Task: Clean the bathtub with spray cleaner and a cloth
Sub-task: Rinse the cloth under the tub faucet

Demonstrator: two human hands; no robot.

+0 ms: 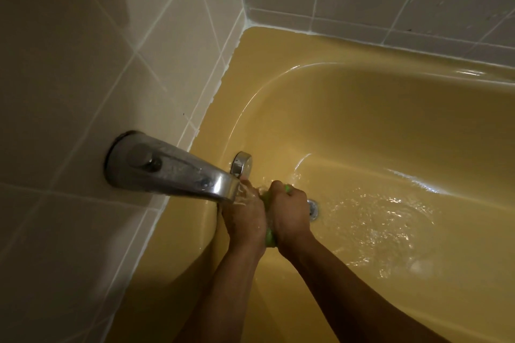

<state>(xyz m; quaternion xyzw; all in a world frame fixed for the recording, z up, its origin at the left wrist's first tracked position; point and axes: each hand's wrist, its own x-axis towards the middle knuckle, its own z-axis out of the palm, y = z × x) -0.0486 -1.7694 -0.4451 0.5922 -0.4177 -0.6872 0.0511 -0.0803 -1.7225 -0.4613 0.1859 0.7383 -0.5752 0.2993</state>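
Note:
Both my hands are inside the yellow bathtub (390, 108), right under the chrome spout (178, 172), where water runs over them. My left hand (245, 217) and my right hand (289, 211) each grip a bunched green cloth (269, 238) between them. Only small bits of the cloth show, below the palms and at the right knuckles. Water spreads rippling over the tub floor to the right. No spray cleaner is in view.
The chrome overflow plate (242, 163) sits on the tub's end wall just above my hands. The drain (313, 207) lies right behind my right hand. Beige tiled walls (83, 64) close in the tub on the left and at the back.

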